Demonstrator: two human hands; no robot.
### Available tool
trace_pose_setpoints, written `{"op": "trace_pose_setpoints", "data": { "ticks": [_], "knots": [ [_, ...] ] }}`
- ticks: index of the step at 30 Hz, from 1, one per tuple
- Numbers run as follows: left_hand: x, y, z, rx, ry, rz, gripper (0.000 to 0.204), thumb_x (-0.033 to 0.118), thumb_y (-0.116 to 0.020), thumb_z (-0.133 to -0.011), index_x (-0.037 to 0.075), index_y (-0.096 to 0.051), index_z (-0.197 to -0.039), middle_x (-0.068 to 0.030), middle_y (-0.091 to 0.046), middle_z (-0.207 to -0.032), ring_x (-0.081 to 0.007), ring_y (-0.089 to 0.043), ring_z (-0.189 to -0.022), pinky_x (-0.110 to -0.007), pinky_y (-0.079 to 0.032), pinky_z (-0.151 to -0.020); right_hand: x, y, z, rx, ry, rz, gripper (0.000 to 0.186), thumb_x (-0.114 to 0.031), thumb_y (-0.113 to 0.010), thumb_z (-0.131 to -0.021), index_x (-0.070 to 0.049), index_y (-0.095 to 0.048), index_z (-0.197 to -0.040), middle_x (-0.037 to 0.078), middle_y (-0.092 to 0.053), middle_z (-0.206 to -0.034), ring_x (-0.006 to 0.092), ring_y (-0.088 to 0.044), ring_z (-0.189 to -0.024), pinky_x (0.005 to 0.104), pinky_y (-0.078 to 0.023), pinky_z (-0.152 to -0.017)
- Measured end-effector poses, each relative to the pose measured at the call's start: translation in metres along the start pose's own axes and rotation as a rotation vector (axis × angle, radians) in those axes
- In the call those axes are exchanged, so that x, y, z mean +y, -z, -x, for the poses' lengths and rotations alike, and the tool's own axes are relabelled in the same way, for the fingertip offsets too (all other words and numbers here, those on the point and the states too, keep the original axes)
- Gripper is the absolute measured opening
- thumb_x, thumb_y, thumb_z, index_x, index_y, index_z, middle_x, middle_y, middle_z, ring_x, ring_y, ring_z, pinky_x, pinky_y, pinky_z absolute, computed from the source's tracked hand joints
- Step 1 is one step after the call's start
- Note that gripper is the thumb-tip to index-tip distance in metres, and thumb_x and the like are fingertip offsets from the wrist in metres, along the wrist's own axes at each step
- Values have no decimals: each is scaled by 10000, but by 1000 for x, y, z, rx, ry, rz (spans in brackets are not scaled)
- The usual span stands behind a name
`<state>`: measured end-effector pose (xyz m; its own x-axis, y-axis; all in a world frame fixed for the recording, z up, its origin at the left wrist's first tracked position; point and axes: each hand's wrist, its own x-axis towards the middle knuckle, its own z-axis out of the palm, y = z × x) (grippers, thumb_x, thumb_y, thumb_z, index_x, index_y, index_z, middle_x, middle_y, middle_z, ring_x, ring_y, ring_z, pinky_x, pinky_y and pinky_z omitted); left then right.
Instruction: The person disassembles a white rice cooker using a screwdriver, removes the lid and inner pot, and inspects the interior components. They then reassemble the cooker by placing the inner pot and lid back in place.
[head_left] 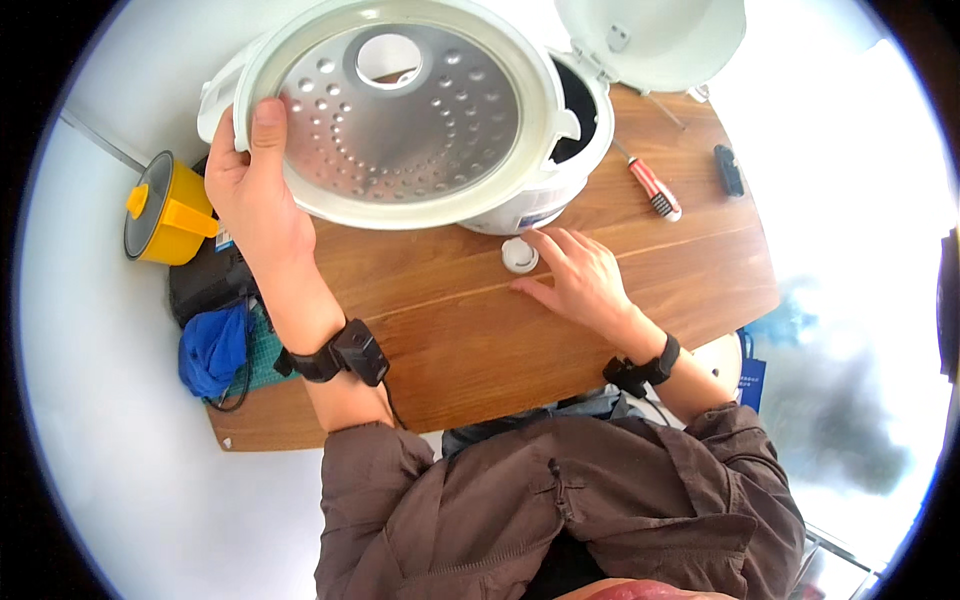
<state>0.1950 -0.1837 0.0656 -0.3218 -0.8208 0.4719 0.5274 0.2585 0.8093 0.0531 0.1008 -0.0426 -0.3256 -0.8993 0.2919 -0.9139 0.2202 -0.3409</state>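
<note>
This looks like a plain room in a home or a small workroom; which of the two cannot be told for sure. A white cooker (515, 214) and a lidded yellow pot (185, 210) belong to a household kitchen, while the red-handled screwdriver (652, 185) on the wooden counter (450, 350) suggests tinkering. A bare white wall (110, 330) shows at the left.
</note>
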Motion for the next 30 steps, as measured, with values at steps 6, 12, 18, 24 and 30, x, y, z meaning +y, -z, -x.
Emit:
{"op": "trace_pose_setpoints", "data": {
  "ticks": [6,12,18,24,30],
  "knots": [
    [-7,-17,7,51,109,165,348,248,-768,-965,-10,-701,-1188,-46,-737,-1041,-108,-669,-892,-247,-537,-805,7,46,-1,332,-124,-456,539,-377,-746,-927,-33,-570,-1304,116,-682,-1128,196,-685,-898,326,-557,-788],
    [-14,-75,39,120,353,448,274,229,-648,-1046,-2,-631,-1192,-37,-699,-1046,-120,-655,-914,-290,-549,-808,-30,62,-42,523,-53,-1066,382,-262,-555,-1078,38,-526,-1314,89,-640,-1190,103,-613,-941,258,-515,-792],
    [-23,-76,49,-81,414,296,309,233,-586,-1078,-15,-589,-1263,-39,-679,-1097,-102,-619,-1017,-289,-507,-893,-20,84,-55,690,-176,-790,250,-157,-471,-1105,34,-609,-1189,-10,-628,-986,47,-504,-863,216,-423,-777],
    [-12,-86,42,-212,333,167,313,203,-540,-1091,-9,-584,-1317,-48,-689,-1149,-98,-641,-986,-260,-519,-845,1,110,-58,740,-276,-668,240,-168,-525,-1081,16,-661,-1153,-14,-629,-881,41,-505,-798,230,-435,-719],
    [-15,-104,-6,-575,414,-73,333,178,-516,-1082,1,-575,-1358,-72,-701,-1144,-147,-690,-971,-303,-590,-824,23,146,-87,930,-205,-406,286,-233,-581,-1056,17,-720,-1069,-15,-626,-689,39,-509,-639,241,-425,-588]
  ]
}}
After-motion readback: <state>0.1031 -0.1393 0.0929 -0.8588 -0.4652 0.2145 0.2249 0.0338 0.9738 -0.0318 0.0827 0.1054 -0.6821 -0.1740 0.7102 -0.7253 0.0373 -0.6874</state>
